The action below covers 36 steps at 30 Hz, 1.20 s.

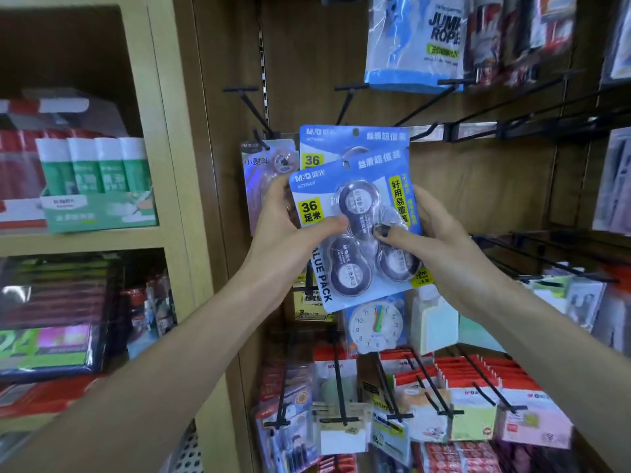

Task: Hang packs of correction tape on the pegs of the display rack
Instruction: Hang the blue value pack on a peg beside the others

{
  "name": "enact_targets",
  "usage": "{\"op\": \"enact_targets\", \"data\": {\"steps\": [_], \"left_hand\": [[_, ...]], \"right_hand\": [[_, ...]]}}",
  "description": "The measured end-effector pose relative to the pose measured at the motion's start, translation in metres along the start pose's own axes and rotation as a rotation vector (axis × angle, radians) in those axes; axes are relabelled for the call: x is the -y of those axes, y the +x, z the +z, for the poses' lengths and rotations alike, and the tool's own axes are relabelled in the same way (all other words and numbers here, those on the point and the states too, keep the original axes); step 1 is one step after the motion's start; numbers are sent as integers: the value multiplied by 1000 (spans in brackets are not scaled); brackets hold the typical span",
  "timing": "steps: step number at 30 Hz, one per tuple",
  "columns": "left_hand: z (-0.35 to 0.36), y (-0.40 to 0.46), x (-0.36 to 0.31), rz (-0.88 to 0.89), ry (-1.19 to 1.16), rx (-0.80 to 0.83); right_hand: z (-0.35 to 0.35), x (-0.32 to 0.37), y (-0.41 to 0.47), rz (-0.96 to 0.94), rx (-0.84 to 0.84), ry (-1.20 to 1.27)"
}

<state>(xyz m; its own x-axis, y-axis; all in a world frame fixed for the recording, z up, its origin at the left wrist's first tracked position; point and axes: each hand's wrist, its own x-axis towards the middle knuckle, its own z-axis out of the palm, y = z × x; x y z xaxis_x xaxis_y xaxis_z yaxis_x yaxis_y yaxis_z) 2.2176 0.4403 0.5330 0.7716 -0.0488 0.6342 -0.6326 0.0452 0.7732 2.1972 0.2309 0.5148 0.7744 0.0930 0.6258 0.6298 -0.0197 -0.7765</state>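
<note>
- Blue-carded correction tape pack (pixel 358 230) was held up in front of the display rack (pixel 478 186), tilted to one side, gripped by both hands and not yet on any peg
- Left hand (pixel 290 220) grasped its left edge, thumb lying across the clear blister and fingers hidden behind the card
- Right hand (pixel 430 233) grasped the right edge, its dark-nailed thumb pressed on the blister front
- Behind it a second blue pack (pixel 355 141) of the same kind sat higher and straighter; it looked already hung, though its peg was hidden, so that could not be told for sure
- To the left a paler pack (pixel 269 165) hung on a black peg (pixel 259 139)
- Several black pegs (pixel 423 104) above and to the right stood bare
- Judged from this, at most one pack was placed and the held one remained: its hanging hole near the top edge had to be levelled and threaded onto a peg tip
- Whether more packs waited elsewhere could not be seen
</note>
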Motion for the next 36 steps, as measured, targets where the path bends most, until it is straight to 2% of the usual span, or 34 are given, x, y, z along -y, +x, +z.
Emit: {"op": "enact_targets", "data": {"steps": [7,19,24,30,36], "left_hand": [[-1,3,-6,29,-19,-18],[0,14,-6,-27,67,-3],[5,28,3,-145,123,-7],[14,50,16,-289,173,-16],[19,67,21,-400,210,-33]], "right_hand": [[3,12,5,-25,-7,23],[15,18,13,114,-118,101],[15,12,39,196,-157,146],[16,-11,87,285,-221,87],[16,-26,114,336,-202,73]]}}
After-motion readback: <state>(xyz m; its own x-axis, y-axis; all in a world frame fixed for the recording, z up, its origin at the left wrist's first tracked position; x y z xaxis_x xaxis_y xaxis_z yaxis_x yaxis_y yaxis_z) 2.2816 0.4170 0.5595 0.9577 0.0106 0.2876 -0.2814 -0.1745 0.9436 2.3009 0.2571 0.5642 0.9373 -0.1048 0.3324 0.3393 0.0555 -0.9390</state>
